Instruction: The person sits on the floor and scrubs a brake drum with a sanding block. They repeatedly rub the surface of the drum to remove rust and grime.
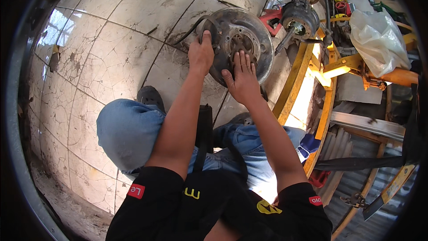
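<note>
A round, worn metal brake backing plate (264, 49) lies on the floor in front of me, with a ring of bolt holes around its centre. Curved along its left side is a dark piece that looks like a brake shoe (214, 27). My left hand (201, 57) is closed around this piece, thumb on top, the other fingers hidden beneath. Across the lower middle of the plate rests my right hand (243, 80), fingers stretched out flat and thumb apart. Under its fingertips is a dark metal part (239, 44), mostly covered.
Cracked, stained tiles (98, 58) spread to the left. Beyond the plate on the right stand a red jack stand (271, 21) and an axle assembly with a hub (301, 20). A yellow metal frame (294, 80) runs along my right, near a clear plastic bag (379, 40).
</note>
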A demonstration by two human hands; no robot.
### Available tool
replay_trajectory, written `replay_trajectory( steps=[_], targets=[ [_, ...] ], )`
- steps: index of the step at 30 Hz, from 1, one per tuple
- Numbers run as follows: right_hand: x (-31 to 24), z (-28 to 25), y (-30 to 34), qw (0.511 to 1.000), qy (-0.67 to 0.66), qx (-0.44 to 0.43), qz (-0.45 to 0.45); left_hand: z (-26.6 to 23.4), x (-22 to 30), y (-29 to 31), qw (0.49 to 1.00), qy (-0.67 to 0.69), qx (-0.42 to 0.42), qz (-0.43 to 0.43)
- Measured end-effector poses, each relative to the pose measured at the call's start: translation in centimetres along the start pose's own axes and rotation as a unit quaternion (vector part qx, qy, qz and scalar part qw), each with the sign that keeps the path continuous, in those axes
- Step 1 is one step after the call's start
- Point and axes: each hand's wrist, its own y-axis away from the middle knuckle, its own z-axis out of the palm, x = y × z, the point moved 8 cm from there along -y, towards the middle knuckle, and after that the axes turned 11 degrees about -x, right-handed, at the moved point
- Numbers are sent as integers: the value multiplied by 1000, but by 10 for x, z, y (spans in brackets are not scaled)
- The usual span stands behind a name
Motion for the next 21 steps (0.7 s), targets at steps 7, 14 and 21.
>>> replay_trajectory(
  steps=[7,14,21],
  targets=[
    [-9,7,15,1000,13,-12,-13,-2,-9,-6,1000,3,6,-11],
    [-15,11,19,1000,-5,3,-29,-4,-3,1,999,33,29,-7],
    [-13,9,5,1000,-27,3,-4,0,2,6,999,32,5,-21]
  ],
)
